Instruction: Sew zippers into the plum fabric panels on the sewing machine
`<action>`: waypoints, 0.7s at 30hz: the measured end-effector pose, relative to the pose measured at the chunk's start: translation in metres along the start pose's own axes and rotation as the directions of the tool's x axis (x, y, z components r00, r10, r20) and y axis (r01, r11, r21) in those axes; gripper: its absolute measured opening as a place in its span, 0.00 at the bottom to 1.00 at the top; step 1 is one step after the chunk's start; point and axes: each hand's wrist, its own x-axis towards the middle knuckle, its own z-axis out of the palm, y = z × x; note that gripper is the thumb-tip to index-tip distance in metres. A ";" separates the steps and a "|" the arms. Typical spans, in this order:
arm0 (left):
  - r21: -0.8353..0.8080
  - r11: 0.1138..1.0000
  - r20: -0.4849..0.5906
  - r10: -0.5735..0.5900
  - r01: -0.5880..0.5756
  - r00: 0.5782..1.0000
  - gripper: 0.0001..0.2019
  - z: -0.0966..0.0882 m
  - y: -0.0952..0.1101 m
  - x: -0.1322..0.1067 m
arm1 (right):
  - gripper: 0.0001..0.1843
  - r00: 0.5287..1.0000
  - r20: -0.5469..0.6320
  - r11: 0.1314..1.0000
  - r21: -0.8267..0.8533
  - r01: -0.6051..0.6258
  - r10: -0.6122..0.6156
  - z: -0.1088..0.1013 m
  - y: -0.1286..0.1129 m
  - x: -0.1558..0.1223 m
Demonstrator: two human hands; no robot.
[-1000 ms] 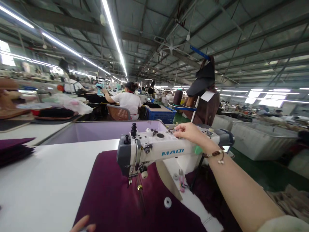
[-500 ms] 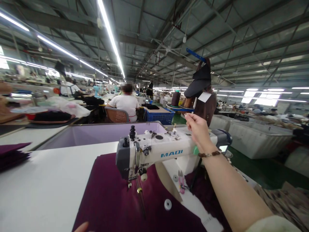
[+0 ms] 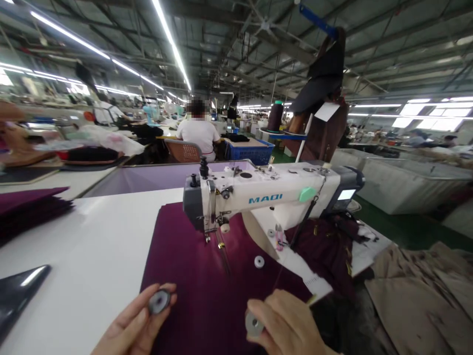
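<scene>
Maroon fabric (image 3: 192, 268) on white table (image 3: 92, 246), sewing machine (image 3: 266, 192), strip-lit hall (image 3: 229, 44), perhaps bobbins (image 3: 159, 301) held

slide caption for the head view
Left hand holds a dark disc, right hand a silver disc, before a sewing machine.

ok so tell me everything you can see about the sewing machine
The sewing machine stands upright, white, with a grey head at its left end and a dark end with a lit screen at its right. Blue letters MAQI and a green pad sit on its arm; black knobs stand on top. Its needle hangs over maroon fabric on the white table. The left hand, pinching a dark disc, and the right hand, holding a grey disc, are apart from it.
</scene>
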 end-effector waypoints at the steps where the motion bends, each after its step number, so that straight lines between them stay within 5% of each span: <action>1: 0.030 1.000 -0.012 -0.001 0.001 1.000 0.21 0.007 0.002 -0.004 | 0.14 0.999 0.051 0.999 0.027 -0.018 0.016 -0.006 0.001 -0.001; 4: 0.134 0.991 0.014 0.026 -0.028 1.000 0.20 0.026 0.007 -0.016 | 0.12 0.972 0.224 0.989 0.106 -0.103 0.077 -0.024 0.004 -0.001; 7: 0.237 0.968 0.080 0.065 -0.082 0.995 0.18 0.035 0.008 -0.027 | 0.11 0.956 0.261 0.975 0.142 -0.172 0.131 -0.035 0.003 -0.001; 11: 0.314 0.934 0.152 0.129 -0.171 0.980 0.17 0.030 0.004 -0.034 | 0.11 0.966 0.239 0.967 0.206 -0.153 0.102 -0.035 0.000 -0.005; 14: 0.308 0.927 0.215 0.149 -0.212 0.965 0.15 0.023 0.001 -0.036 | 0.12 0.934 0.335 0.959 0.196 -0.203 0.129 -0.029 0.012 -0.014; 17: 0.300 0.928 0.270 0.141 -0.222 0.952 0.14 0.021 -0.001 -0.038 | 0.10 0.803 0.528 0.937 0.038 -0.347 0.276 -0.019 0.042 -0.029; 21: 0.297 0.931 0.261 0.133 -0.210 0.956 0.14 0.027 -0.004 -0.043 | 0.12 0.604 0.630 0.853 -0.200 -0.482 0.488 -0.006 0.079 -0.044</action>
